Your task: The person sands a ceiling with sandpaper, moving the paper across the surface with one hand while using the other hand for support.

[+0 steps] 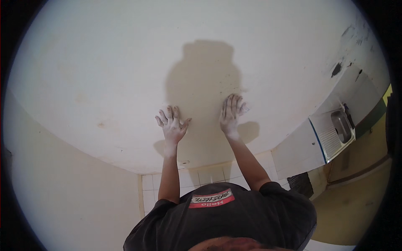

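Both grips spread: left hand (171,124) and right hand (231,113) flat on white wall (104,75).

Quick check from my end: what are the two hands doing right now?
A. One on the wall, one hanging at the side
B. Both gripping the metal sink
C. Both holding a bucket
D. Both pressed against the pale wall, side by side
D: the left hand lies flat with fingers spread on the pale wall, and the right hand presses it alongside, far from the metal sink at right.
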`<state>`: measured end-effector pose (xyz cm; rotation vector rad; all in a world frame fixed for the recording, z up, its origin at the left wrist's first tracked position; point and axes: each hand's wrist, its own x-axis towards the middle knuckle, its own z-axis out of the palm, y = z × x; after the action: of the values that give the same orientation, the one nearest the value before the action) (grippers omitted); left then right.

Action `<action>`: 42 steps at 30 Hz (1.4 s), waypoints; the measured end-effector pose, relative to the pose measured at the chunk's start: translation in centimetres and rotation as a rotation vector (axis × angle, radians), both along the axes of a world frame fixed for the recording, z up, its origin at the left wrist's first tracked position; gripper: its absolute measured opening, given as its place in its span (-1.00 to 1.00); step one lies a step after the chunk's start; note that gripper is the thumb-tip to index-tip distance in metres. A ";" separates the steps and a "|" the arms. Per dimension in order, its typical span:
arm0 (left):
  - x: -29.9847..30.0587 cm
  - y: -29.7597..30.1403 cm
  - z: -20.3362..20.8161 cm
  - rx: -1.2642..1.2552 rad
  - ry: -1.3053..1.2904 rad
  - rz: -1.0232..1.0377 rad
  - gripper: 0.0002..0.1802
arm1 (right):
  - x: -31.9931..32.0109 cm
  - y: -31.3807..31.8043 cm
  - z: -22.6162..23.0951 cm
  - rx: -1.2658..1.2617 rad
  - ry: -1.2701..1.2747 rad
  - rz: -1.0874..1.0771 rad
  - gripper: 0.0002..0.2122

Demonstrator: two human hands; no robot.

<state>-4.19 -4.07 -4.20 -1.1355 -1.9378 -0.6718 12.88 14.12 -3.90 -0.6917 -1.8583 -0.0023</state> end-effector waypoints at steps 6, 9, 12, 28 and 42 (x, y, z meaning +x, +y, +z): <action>0.1 0.2 -0.1 0.000 -0.039 -0.028 -0.14 | -0.5 -3.0 -2.7 0.181 -0.294 0.124 -0.48; 0.0 -0.1 -0.1 -0.027 -0.063 -0.015 -0.14 | 1.9 -1.1 -5.1 0.156 -0.310 0.085 -0.48; -0.1 -0.1 -0.2 -0.018 -0.022 -0.011 -0.13 | 2.0 0.5 -3.4 0.011 -0.270 -0.155 -0.48; 0.1 0.1 -1.5 0.000 -0.007 -0.004 -0.09 | 2.2 0.0 -3.2 -0.117 -0.316 -0.152 -0.44; -0.1 0.4 -2.1 -0.045 0.010 -0.009 0.06 | 3.0 -1.2 -8.0 -0.110 -0.321 -0.077 -0.49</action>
<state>-4.33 -3.65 -6.33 -1.1737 -1.9493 -0.6282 15.85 12.90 -11.93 -0.8800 -2.1491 -0.0648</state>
